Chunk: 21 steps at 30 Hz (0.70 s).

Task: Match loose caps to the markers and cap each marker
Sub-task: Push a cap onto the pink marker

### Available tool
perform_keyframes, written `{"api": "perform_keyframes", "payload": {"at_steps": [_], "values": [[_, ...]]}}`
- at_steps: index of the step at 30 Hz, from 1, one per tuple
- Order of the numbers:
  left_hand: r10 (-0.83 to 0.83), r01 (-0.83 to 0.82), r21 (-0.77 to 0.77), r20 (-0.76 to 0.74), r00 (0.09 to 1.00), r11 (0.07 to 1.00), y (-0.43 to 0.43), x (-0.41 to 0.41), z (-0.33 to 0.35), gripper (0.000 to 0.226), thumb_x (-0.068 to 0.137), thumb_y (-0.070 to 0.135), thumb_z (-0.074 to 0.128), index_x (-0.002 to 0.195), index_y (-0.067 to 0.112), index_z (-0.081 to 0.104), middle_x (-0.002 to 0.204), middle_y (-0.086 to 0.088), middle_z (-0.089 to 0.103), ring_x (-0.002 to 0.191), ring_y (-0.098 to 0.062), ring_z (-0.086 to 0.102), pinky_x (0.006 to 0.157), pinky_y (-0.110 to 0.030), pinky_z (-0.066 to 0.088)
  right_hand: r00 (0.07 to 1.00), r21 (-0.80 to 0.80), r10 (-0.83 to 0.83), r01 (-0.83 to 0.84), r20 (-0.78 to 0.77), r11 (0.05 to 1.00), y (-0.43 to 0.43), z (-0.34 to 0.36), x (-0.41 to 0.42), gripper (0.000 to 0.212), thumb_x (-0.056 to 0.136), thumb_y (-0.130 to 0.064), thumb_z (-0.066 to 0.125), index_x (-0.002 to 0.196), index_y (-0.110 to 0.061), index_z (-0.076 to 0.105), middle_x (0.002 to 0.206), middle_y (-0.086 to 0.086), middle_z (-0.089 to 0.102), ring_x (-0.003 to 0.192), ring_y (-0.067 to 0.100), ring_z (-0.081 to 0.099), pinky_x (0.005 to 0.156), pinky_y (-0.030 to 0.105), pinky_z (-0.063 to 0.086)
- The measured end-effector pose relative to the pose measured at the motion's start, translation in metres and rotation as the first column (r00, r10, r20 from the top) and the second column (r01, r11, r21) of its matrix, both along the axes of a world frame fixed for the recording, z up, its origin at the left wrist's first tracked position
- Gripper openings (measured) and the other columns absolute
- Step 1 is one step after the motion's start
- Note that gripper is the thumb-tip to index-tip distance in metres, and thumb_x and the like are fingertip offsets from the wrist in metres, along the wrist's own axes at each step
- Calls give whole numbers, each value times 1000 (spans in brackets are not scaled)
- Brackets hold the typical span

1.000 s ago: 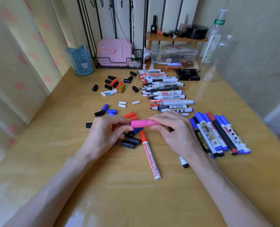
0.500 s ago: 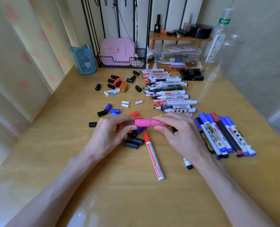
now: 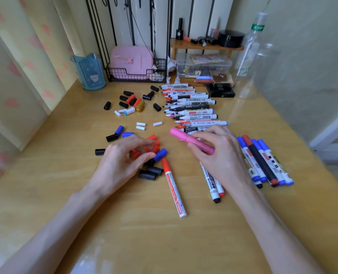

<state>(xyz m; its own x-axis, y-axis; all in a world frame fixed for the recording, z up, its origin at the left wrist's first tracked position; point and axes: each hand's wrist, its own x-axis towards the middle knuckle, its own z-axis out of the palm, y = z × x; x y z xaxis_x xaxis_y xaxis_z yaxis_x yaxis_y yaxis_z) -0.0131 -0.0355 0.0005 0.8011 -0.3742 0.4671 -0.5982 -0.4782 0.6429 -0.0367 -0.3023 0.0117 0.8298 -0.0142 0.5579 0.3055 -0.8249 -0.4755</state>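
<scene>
Near the middle of the tabletop (image 3: pixel 164 244), a pink marker (image 3: pixel 186 137) is gripped between the thumb and curled fingers of the right hand (image 3: pixel 221 157). A cap of the same pink is seen on the marker's free end, which is angled towards the far left corner. The left hand (image 3: pixel 120 163) is held just beside it, over a cluster of red caps (image 3: pixel 153 144), with fingers loosely curled and nothing gripped. A blue cap (image 3: pixel 160 154) lies at its thumb tip, and black caps (image 3: pixel 150 173) are gathered just nearer the front edge. A red-capped marker (image 3: pixel 173 186) is laid between the two hands. Beyond them, a row of uncapped markers (image 3: pixel 191 109) is lined up towards the back edge, with scattered caps (image 3: pixel 132 101) to its left. Capped markers (image 3: pixel 261 161) are grouped towards the right edge.
</scene>
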Motion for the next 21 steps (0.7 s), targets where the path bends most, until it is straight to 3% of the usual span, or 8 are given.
{"api": "perform_keyframes", "payload": {"at_steps": [3, 6, 10, 15, 21], "values": [[2, -2, 30, 24, 1000, 1000, -1, 1, -2, 25, 94, 32, 74, 119, 26, 75, 104, 13, 73, 95, -16, 70, 76, -32, 54, 984, 25, -117, 122, -131, 992, -14, 9, -3, 12, 84, -34, 82, 95, -30, 81, 78, -9, 67, 74, 16, 57, 71, 38, 51], [9, -9, 15, 21, 1000, 1000, -1, 1, -3, 23, 94, 32, 73, 117, 26, 75, 105, 13, 73, 96, -15, 70, 75, -34, 54, 920, 12, -237, 253, -311, 967, -26, 20, -9, 9, 84, -39, 77, 87, -30, 77, 71, -12, 70, 65, 14, 57, 59, 31, 42], [4, -5, 29, 28, 1000, 1000, -1, 0, -2, 24, 94, 31, 74, 117, 25, 76, 103, 13, 72, 94, -15, 70, 72, -27, 53, 812, -117, -381, 369, -441, 922, -33, 32, -18, 20, 81, -42, 77, 78, -24, 67, 77, -6, 72, 82, 30, 64, 70, 37, 51], [-7, 7, 40, 18, 1000, 999, -4, -1, -3, 20, 95, 26, 75, 114, 25, 76, 99, 11, 71, 91, -16, 69, 69, -12, 47, 709, -270, -483, 401, -514, 876, -33, 36, -21, 40, 83, -47, 74, 69, -10, 65, 61, 5, 60, 61, 25, 52, 57, 34, 40], [-8, 7, 47, 16, 1000, 999, -4, -2, -1, 21, 95, 23, 74, 116, 24, 76, 98, 10, 70, 88, -18, 68, 69, -10, 47, 683, -311, -475, 359, -555, 880, -29, 36, -21, 52, 83, -60, 74, 67, -11, 68, 63, 3, 64, 71, 28, 62, 62, 33, 43]]}}
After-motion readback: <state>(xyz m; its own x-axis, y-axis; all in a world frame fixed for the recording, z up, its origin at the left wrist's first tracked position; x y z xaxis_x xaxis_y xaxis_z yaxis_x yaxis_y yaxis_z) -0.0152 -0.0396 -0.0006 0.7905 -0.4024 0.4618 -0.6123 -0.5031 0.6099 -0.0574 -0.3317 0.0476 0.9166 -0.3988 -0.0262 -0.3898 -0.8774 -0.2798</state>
